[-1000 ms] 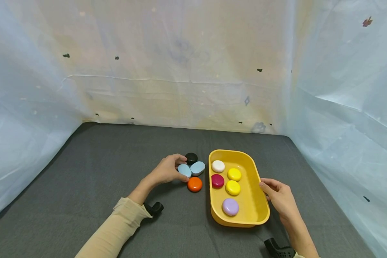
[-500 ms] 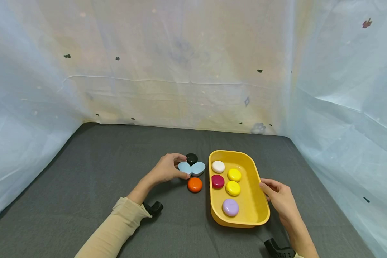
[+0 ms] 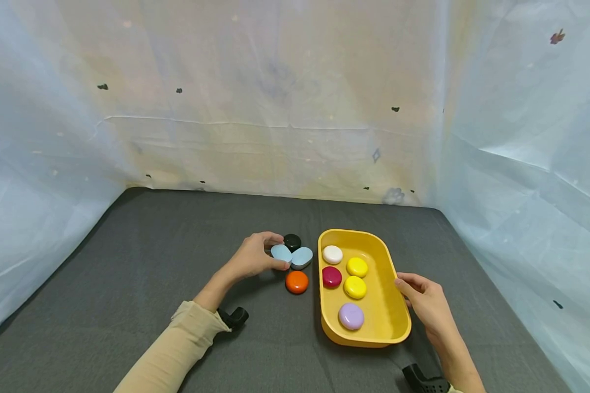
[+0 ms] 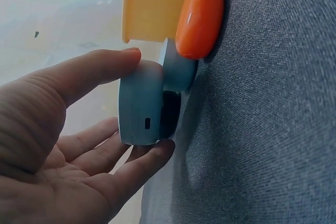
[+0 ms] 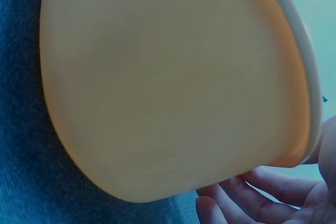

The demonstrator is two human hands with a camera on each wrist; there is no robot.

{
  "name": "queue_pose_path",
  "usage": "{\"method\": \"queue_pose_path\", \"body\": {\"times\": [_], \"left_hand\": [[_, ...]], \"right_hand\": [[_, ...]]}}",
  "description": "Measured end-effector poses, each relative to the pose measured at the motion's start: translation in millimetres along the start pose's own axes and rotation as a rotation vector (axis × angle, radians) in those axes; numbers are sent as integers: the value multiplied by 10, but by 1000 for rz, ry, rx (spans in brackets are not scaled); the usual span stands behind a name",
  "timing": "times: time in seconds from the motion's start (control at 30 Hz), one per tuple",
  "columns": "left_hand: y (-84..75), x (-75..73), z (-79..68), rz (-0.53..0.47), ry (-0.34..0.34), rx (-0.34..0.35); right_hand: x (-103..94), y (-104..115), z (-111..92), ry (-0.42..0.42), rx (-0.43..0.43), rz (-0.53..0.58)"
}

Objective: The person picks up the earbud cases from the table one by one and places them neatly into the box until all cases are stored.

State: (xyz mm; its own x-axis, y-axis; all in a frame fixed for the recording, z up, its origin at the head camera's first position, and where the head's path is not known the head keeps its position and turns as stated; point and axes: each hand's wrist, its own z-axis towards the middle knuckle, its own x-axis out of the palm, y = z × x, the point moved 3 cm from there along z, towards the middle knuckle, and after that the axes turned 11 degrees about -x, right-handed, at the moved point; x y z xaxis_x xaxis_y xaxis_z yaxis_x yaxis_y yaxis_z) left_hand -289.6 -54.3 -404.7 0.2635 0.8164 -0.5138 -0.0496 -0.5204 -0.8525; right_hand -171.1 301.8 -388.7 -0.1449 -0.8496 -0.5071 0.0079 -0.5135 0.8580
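In the head view my left hand [image 3: 255, 256] pinches a light blue rounded case [image 3: 281, 252] between thumb and fingers. The left wrist view shows a small dark slot in the side of this case [image 4: 142, 103]. Touching or close beside it is a second light blue case [image 3: 302, 257]. A black round piece [image 3: 292, 242] lies behind them and a glossy orange one [image 3: 297, 281] in front. My right hand [image 3: 425, 300] grips the right rim of a yellow tray [image 3: 395, 311], thumb on top; in the right wrist view its fingers are under the rim, outside the tray wall [image 5: 173, 87].
Inside the tray sit a white piece [image 3: 332, 254], a dark red one [image 3: 331, 277], two yellow ones [image 3: 355, 287] and a lilac one [image 3: 351, 315]. Grey cloth [image 3: 103, 284] covers the table. Pale sheets [image 3: 275, 98] hang at the back and sides.
My left thumb has moved off the orange piece, up onto the near edge of the light blue case, which has shifted slightly away from me. My right hand and the tray stay put.
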Motion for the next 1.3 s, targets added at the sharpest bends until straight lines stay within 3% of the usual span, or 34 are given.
{"method": "queue_pose_path", "body": {"times": [1.3], "left_hand": [[-190, 7, -97, -73, -29, 72]], "right_hand": [[-2, 0, -1, 8, 2, -15]]}}
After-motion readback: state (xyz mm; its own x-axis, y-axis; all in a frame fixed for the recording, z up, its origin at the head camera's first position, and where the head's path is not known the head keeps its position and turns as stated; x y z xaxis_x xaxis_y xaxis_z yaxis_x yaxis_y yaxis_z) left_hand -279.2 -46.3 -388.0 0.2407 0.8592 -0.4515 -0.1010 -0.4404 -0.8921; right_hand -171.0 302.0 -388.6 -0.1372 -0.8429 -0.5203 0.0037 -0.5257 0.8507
